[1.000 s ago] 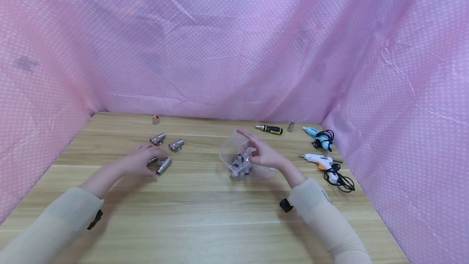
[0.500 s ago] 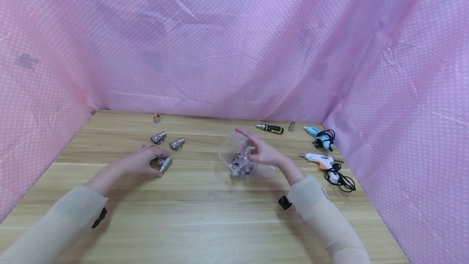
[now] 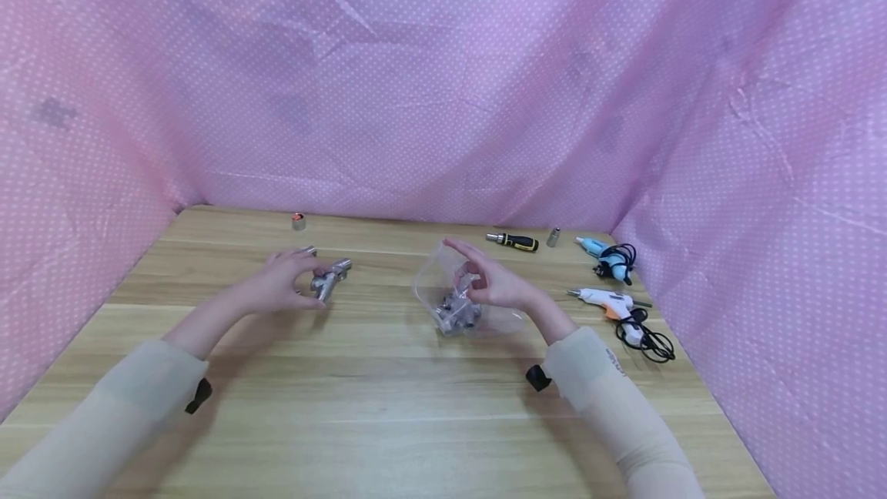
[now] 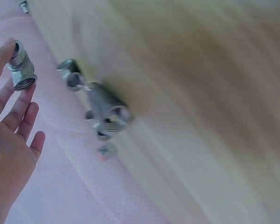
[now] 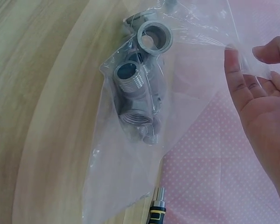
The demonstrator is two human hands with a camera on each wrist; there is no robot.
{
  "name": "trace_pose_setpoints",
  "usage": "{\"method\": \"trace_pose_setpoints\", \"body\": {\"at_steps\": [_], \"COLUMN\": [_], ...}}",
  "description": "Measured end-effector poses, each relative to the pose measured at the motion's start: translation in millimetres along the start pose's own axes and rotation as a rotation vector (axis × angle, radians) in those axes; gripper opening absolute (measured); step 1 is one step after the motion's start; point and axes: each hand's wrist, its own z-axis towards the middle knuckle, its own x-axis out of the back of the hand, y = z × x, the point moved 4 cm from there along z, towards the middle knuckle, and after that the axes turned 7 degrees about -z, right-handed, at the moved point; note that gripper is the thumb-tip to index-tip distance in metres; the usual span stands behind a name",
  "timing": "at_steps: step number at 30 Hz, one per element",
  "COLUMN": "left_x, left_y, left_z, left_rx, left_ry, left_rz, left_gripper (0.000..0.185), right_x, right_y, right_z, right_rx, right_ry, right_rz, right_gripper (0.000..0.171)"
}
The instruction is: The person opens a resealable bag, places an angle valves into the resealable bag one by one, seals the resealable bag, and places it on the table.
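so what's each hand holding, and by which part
Left hand grips a silver metal elbow fitting by one end; right hand pinches the clear plastic bag by its open edge.

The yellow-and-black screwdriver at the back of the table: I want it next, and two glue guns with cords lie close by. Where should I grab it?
Probably grip the screwdriver by its thick yellow-and-black handle, coming from above. It lies flat with bare table around it. The blue glue gun lies further right.

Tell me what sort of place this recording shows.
Probably a makeshift recording booth: a wooden table enclosed by pink dotted cloth, with glue guns and metal pipe fittings laid out.
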Motion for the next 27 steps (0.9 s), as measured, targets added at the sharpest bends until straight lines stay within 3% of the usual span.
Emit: {"method": "trace_pose_setpoints", "body": {"at_steps": [11, 18, 23, 27], "left_x": [13.0, 15.9, 10.8, -1.9], "left_y": [45.4, 74.5, 89.9, 94.8], "left_z": [25.5, 47.5, 65.4, 77.9], "left_rx": [0.002, 0.006, -0.012, -0.031], "left_ry": [0.07, 0.12, 0.142, 0.152], "left_rz": [0.018, -0.037, -0.07, -0.076], "left_gripper": [0.06, 0.058, 0.06, 0.062], "right_x": [0.7, 1.5, 1.6, 1.4], "right_y": [-1.5, 0.6, 0.1, -0.5], "right_z": [1.5, 3.4, 4.4, 5.5], "right_rx": [-0.005, -0.02, -0.012, -0.008], "right_ry": [-0.024, -0.024, -0.032, -0.043], "right_rz": [0.017, 0.023, 0.016, 0.014], "right_gripper": [0.092, 0.094, 0.095, 0.095]}}
